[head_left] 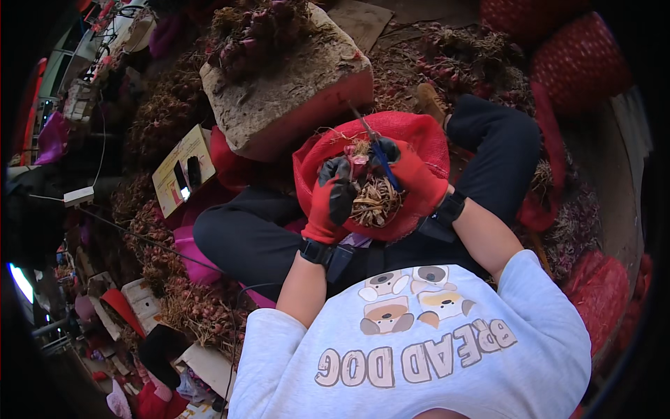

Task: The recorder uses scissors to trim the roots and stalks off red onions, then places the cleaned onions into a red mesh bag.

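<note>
My left hand (331,195), in a red glove with black fingers, is closed on a small red shallot (358,160) with dry stalk on it. My right hand (417,178), gloved the same way, grips a pair of scissors (383,165) by its blue handles; the metal blades point up and away, beside the shallot. Whether the blades are parted I cannot tell. Both hands are over an open red mesh sack (429,133) between my crossed legs. Dry, straw-coloured trimmings (377,201) lie in it below my hands.
A big dusty block (279,105) stands just beyond the sack, with shallots (258,35) heaped on it. More shallots (199,307) are piled at the left. A yellow board (171,174) with a phone (193,171) is left of the block. Filled red sacks (579,63) stand far right.
</note>
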